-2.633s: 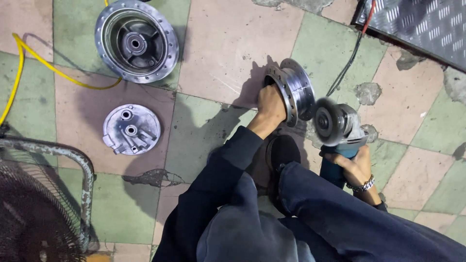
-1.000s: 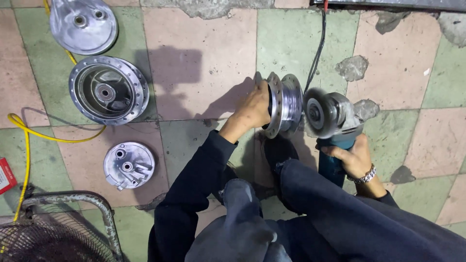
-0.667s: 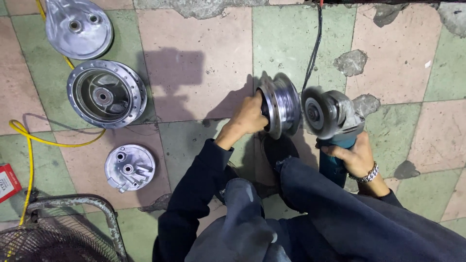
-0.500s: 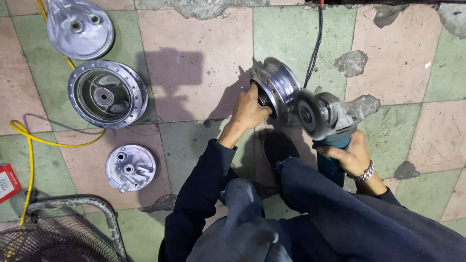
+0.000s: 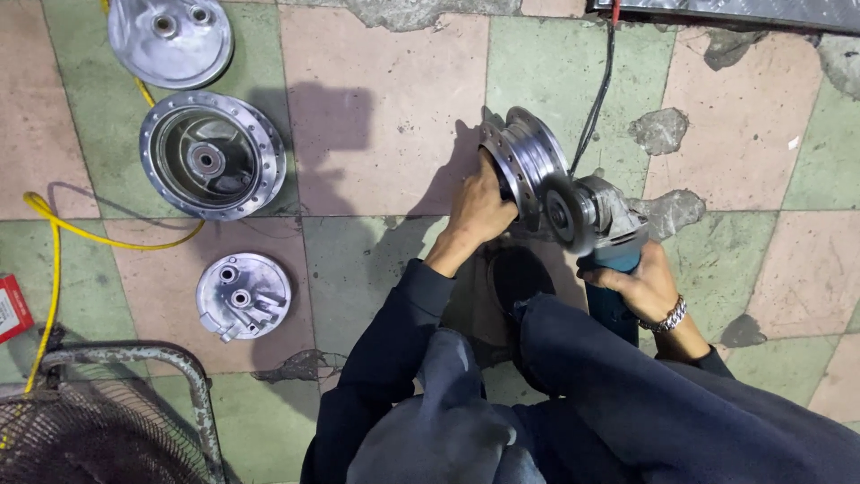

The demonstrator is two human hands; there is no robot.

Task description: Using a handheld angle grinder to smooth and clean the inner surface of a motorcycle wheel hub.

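Observation:
My left hand (image 5: 479, 206) grips a round silver metal wheel hub (image 5: 524, 161) standing on its edge on the tiled floor. My right hand (image 5: 638, 285) is closed on the blue body of an angle grinder (image 5: 596, 220). Its round disc presses against the hub's side, just right of my left hand. A black cable (image 5: 598, 90) runs from the grinder up toward the top edge. My dark sleeves and trousers fill the bottom of the view.
At left lie a large hub shell (image 5: 211, 154), a round cover plate (image 5: 170, 38) and a smaller brake plate (image 5: 243, 294). A yellow hose (image 5: 55, 260) crosses the floor. A fan's wire guard (image 5: 90, 421) sits bottom left. A red box (image 5: 11, 307) is at the left edge.
The hub has tilted and turned under my left hand, and the grinder's disc has moved in from beside the hub to touch its side.

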